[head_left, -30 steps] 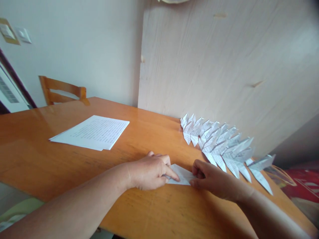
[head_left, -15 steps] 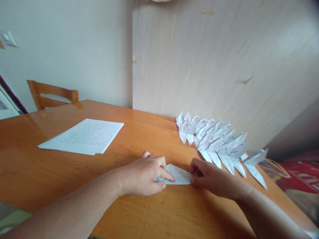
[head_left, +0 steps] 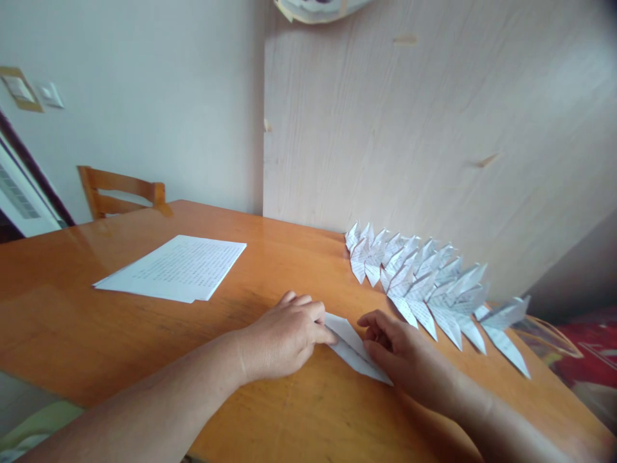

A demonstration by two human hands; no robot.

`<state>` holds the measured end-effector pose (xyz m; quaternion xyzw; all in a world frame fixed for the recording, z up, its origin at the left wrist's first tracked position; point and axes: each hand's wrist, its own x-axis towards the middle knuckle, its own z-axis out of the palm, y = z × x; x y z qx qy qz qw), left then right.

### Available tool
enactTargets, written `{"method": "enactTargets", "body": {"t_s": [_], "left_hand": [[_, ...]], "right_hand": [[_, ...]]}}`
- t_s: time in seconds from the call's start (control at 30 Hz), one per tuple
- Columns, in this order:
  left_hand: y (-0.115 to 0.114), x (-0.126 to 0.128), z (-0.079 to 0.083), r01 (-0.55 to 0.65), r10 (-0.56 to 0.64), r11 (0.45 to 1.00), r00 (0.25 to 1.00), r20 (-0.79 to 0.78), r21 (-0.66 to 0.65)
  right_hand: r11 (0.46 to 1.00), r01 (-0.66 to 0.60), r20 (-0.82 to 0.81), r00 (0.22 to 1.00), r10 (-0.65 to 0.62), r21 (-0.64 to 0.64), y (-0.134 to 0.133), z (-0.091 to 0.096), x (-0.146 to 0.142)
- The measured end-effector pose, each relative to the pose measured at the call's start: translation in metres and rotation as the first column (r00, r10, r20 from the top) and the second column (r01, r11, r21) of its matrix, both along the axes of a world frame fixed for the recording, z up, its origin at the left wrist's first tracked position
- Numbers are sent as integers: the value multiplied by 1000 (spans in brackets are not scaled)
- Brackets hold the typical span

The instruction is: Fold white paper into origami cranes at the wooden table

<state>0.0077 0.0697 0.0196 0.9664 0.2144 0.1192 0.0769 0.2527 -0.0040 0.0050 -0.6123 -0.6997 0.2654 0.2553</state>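
Observation:
A folded piece of white paper [head_left: 354, 347] lies slanted on the table in front of me, a crease line running along it. My left hand [head_left: 294, 334] is closed on its upper left end, with index finger and thumb at the paper. My right hand [head_left: 393, 344] is over the paper's right side, thumb and index finger apart and the other fingers curled; the thumb overlaps the paper's edge, and I cannot tell whether it touches. Beyond the right hand stand rows of folded paper pieces [head_left: 414, 273] with pointed, upright flaps and writing on them.
A stack of written sheets [head_left: 176, 267] lies on the wooden table [head_left: 270, 251] at the left. Behind it is a wooden chair [head_left: 123, 188]. A pale board [head_left: 376, 128] rises along the far edge. Red material [head_left: 595, 347] shows beyond the right edge.
The folded paper has turned, its right end now nearer me. My right hand's finger and thumb have parted from their pinch on it. The view has shifted slightly left and up.

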Motion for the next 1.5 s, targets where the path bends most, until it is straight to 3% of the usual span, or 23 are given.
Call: {"method": "enactTargets", "body": {"t_s": [0.2,0.43,0.5,0.6,0.7,0.93,1.13,1.5], "left_hand": [[-2,5,0,-52,52,998,999,-3,-40],[-6,9,3,-90,91,993,996,10,-72],[-5,10,1,-89,91,994,996,18,-66],[-3,9,-1,-69,71,996,997,33,-52],[-1,7,-2,-44,46,998,998,42,-45],[3,2,1,-26,27,999,999,35,-28],[0,4,3,-59,59,998,998,38,-12],[-3,5,-3,28,-29,999,999,36,16]], "right_hand": [[974,-99,-218,974,53,-205,-13,3,-15],[948,-233,-287,944,166,-219,-21,13,-26],[979,-160,-223,966,130,-124,-17,12,-22],[985,-54,-2,998,56,165,-8,9,-10],[936,-184,212,970,123,301,-1,7,0],[907,-335,400,891,216,256,-3,7,-5],[919,-315,456,871,180,239,-6,6,-13],[922,-304,494,856,154,240,-8,5,-15]]}}
